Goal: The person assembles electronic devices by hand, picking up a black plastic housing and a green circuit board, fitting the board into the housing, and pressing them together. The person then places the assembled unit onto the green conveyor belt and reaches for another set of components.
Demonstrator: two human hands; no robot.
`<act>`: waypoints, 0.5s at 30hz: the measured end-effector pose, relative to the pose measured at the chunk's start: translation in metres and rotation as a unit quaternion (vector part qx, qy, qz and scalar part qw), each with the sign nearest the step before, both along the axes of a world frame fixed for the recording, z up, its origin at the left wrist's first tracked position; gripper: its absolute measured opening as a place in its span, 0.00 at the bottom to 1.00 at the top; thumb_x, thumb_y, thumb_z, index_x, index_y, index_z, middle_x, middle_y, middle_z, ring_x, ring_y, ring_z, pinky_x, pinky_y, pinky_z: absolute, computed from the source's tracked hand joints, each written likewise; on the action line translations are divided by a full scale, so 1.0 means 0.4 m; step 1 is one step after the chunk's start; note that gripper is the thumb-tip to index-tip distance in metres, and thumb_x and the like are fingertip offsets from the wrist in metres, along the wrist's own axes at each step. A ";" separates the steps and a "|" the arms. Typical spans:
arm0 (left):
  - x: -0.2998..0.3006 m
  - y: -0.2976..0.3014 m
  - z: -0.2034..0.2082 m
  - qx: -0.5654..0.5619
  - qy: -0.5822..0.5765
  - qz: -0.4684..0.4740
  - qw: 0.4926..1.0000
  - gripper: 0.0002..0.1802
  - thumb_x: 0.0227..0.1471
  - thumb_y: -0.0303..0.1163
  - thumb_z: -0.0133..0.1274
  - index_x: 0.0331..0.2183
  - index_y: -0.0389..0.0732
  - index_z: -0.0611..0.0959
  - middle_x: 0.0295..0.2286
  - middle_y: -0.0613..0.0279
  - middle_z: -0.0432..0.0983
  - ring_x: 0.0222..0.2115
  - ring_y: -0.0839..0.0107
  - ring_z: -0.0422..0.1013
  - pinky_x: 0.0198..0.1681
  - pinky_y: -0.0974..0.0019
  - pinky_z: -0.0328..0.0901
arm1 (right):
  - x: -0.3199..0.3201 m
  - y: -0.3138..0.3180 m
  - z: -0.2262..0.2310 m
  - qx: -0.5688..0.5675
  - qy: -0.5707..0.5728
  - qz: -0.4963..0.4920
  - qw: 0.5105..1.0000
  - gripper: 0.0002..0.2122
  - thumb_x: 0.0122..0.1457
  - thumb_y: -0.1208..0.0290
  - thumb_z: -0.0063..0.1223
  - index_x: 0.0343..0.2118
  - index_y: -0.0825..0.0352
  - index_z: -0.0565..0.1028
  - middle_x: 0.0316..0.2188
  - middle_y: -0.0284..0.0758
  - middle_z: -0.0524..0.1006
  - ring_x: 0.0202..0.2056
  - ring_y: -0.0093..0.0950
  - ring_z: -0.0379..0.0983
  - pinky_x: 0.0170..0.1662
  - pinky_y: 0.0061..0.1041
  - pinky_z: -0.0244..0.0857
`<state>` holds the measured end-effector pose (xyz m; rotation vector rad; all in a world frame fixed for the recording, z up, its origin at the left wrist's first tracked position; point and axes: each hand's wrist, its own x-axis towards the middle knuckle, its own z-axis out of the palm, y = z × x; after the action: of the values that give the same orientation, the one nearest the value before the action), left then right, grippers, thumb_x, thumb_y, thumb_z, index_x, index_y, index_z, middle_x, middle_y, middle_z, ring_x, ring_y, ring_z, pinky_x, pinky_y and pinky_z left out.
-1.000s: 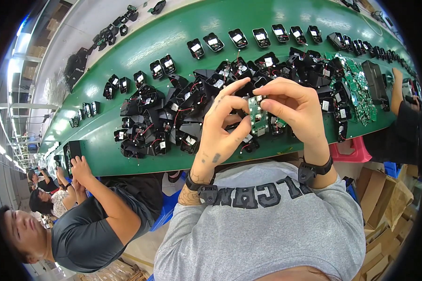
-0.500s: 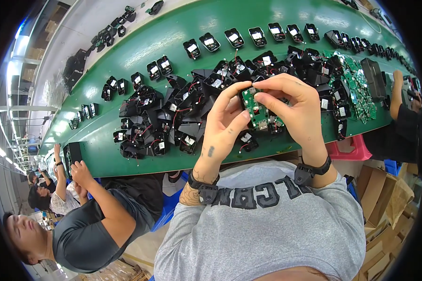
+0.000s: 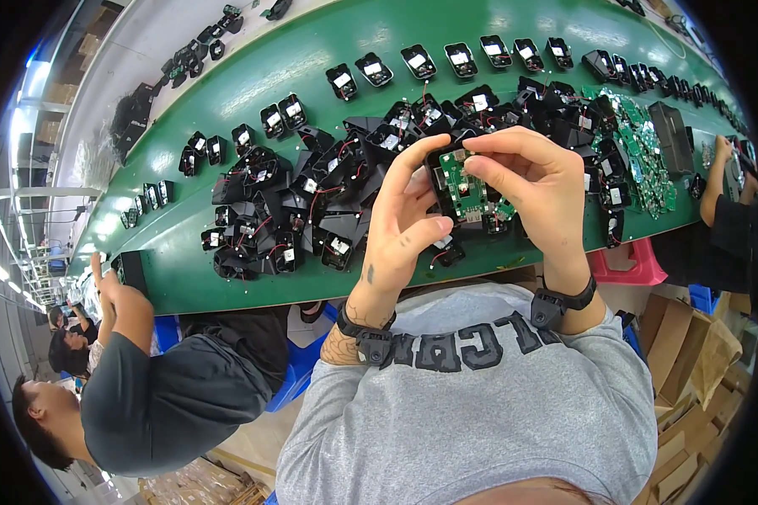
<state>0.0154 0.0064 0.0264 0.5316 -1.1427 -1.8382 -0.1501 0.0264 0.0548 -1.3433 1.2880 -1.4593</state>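
From where I stand, the long green tabletop (image 3: 177, 282) is the biggest thing here, sweeping past the person. Taking clock directions from the board in the hands, a co-worker in a dark shirt (image 3: 177, 404) sits at 8 o'clock, turned away.

A broad pile of black housings (image 3: 328, 185) spreads towards 9 o'clock and round behind the hands, tangled with red wires; it lies within easy reach, probably why it is heaped so close. At 12 o'clock, beyond it, a spaced row of housings (image 3: 417, 61) faces upward, which seems to keep each one apart and simple to lift. Loose green circuit boards (image 3: 640, 160) make a heap at 3 o'clock, just beside a long black bin (image 3: 670, 139), kept apart from most of the housings, likely so the two kinds don't mix.

The left hand (image 3: 396, 210) curls round a held housing (image 3: 436, 181), forefinger along the top and thumb low, apparently to cradle it. The right hand (image 3: 535, 181) pinches the upper right corner of a green circuit board (image 3: 456, 187) between thumb and forefinger; I can't tell how firmly. That board lies against the housing, face up, its small silver connector (image 3: 473, 216) at the 6 o'clock edge.
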 end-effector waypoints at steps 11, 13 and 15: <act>-0.004 0.006 0.004 0.012 -0.005 -0.005 1.000 0.40 0.40 0.24 0.54 0.57 0.39 0.60 0.46 0.57 0.65 0.48 0.67 0.64 0.52 0.64 0.60 | 0.004 -0.007 -0.021 -0.079 0.093 -0.022 0.992 0.10 0.46 0.82 0.60 0.35 0.69 0.79 0.29 0.31 0.77 0.29 0.18 0.72 0.32 0.15 0.64; -0.007 0.007 0.006 0.011 -0.006 -0.002 1.000 0.39 0.41 0.22 0.53 0.57 0.40 0.60 0.46 0.57 0.65 0.48 0.68 0.64 0.51 0.65 0.61 | 0.008 -0.003 -0.022 -0.078 0.110 -0.026 0.991 0.10 0.46 0.82 0.61 0.33 0.69 0.79 0.31 0.31 0.76 0.31 0.19 0.72 0.33 0.16 0.65; -0.010 0.010 0.004 0.010 -0.008 0.002 1.000 0.38 0.42 0.19 0.53 0.57 0.40 0.60 0.46 0.57 0.65 0.48 0.69 0.64 0.50 0.65 0.63 | 0.009 -0.001 -0.022 -0.076 0.127 -0.030 0.989 0.09 0.45 0.81 0.61 0.32 0.69 0.79 0.33 0.32 0.76 0.33 0.19 0.71 0.34 0.17 0.65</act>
<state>0.0116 0.0104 0.0281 0.5593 -1.1341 -1.8463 -0.1464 0.0261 0.0458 -1.6462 1.4106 -1.4889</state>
